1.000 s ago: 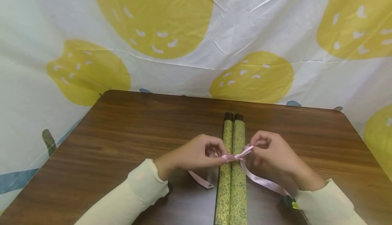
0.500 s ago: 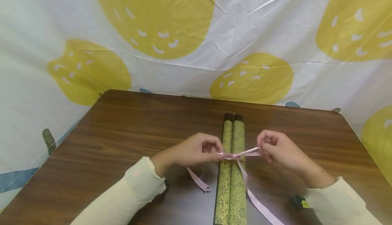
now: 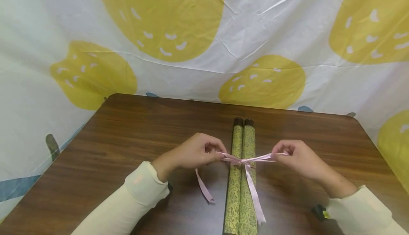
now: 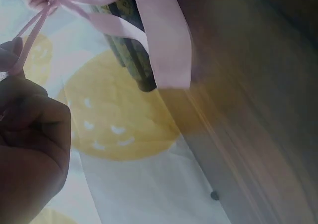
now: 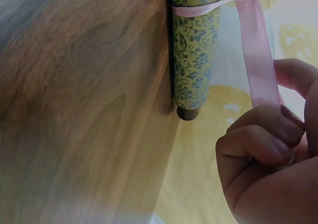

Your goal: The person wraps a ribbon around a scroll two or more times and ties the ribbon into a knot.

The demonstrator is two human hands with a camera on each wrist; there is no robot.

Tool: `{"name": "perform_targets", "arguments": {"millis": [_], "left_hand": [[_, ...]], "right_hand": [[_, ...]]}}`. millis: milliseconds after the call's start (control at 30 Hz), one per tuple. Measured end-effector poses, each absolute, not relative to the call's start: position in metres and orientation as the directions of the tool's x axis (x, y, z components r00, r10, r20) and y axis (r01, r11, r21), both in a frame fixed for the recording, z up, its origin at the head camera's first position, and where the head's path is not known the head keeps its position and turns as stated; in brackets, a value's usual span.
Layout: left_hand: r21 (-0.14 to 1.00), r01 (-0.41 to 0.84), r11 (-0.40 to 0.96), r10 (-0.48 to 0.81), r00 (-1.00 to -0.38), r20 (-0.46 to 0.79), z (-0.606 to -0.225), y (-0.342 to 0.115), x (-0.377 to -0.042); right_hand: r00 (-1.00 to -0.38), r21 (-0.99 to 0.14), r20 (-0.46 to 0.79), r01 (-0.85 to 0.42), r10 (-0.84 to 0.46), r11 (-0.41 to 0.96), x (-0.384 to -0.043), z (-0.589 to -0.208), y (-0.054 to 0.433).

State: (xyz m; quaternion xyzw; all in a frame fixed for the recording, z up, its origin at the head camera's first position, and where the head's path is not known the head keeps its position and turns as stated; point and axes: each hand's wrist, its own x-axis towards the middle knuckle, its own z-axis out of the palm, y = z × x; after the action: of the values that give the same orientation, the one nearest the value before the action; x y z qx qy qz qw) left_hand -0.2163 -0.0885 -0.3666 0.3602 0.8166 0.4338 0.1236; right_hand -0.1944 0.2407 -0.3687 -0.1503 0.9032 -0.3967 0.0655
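Observation:
Two rolled scrolls, the left one and the right one, lie side by side on the table, covered in yellow-green floral cloth with dark end knobs. A pink ribbon goes round them and is knotted on top in a bow. My left hand pinches the bow's left loop between thumb and fingers. The right loop is pinched by my right hand, held out to the other side. One ribbon tail hangs over the right scroll; another tail hangs below my left hand. The right wrist view shows the ribbon stretched taut.
The brown wood-grain table has rounded far corners. Behind it hangs a white cloth with large yellow lemon prints. A small dark object with a yellow-green spot sits by the right cuff.
Both hands have drawn apart, the left leftward and the right rightward, stretching the loops. The right tail has swung in from the right and now hangs over the right scroll.

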Motion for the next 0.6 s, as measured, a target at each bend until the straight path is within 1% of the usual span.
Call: {"name": "perform_targets", "arguments": {"millis": [133,367,467,600], "left_hand": [[0.743,0.514,0.428,0.678,-0.726,0.112,-0.366,-0.092,-0.218],[0.695,0.499,0.518,0.649,-0.758,0.061,-0.370,-0.100,-0.228],[0.695,0.471,0.544,0.635,-0.772,0.027,-0.374,-0.104,-0.233],[0.711,0.433,0.553,0.636,-0.771,-0.025,-0.376,-0.109,-0.237]], "right_hand": [[-0.948,-0.705,0.003,-0.227,-0.317,0.672,-0.194,-0.369,0.244],[-0.950,-0.707,-0.004,-0.217,-0.312,0.673,-0.193,-0.368,0.249],[-0.949,-0.708,-0.025,-0.206,-0.314,0.676,-0.193,-0.367,0.251],[-0.951,-0.683,-0.070,-0.174,-0.301,0.709,-0.192,-0.368,0.253]]}}
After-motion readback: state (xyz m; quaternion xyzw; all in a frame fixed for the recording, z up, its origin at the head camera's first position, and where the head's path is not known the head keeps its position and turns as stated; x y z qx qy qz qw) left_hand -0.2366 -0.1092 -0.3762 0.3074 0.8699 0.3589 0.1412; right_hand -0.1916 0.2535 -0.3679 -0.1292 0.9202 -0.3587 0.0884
